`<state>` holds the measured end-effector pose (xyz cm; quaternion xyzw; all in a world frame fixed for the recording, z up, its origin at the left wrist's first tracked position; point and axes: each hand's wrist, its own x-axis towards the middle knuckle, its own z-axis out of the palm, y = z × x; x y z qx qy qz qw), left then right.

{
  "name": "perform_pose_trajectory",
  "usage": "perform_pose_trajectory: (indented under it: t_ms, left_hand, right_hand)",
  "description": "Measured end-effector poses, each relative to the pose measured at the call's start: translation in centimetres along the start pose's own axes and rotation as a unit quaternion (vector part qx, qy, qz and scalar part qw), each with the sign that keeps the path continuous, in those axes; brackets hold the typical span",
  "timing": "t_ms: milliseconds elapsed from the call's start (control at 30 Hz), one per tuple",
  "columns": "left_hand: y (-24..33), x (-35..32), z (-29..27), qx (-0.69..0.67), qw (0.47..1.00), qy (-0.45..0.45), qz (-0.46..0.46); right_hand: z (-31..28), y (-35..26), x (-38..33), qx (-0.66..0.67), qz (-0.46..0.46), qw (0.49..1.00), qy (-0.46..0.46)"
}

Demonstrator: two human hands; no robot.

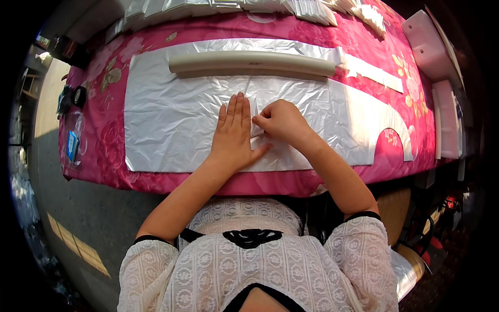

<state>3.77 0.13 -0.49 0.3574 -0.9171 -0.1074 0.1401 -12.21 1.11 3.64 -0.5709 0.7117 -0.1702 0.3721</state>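
A stack of thin white plastic bags (171,119), with a curved handle cut-out at its right end, lies flat and creased across the table. My left hand (233,130) rests palm down on it, fingers stretched out and close together. Just to the right, my right hand (280,120) is closed, its thumb and forefinger pinching what looks like a raised fold of the plastic bag; the fingertips partly hide it. Beyond both hands, a long beige bar (249,63) lies across the bags, touched by neither hand.
A pink floral tablecloth (106,135) covers the table. Stacked white bundles (197,9) line the far edge. White boxes (431,44) stand at the right. A black tape roll (79,96) and a small blue packet (71,145) lie at the left edge.
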Motion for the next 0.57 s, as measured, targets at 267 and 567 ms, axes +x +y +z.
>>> perform_pose_trajectory:
  t_ms: [267,567]
  left_hand:
    - [0.0,-0.1,0.3,0.003,1.000,-0.026,-0.017]
    - [-1.9,-3.3,-1.7,-0.180,0.979,0.098,0.001]
  right_hand:
    - [0.8,-0.7,-2.5,-0.128,-0.034,0.987,0.085]
    - [1.7,-1.2,-1.3,-0.249,-0.321,0.891,0.202]
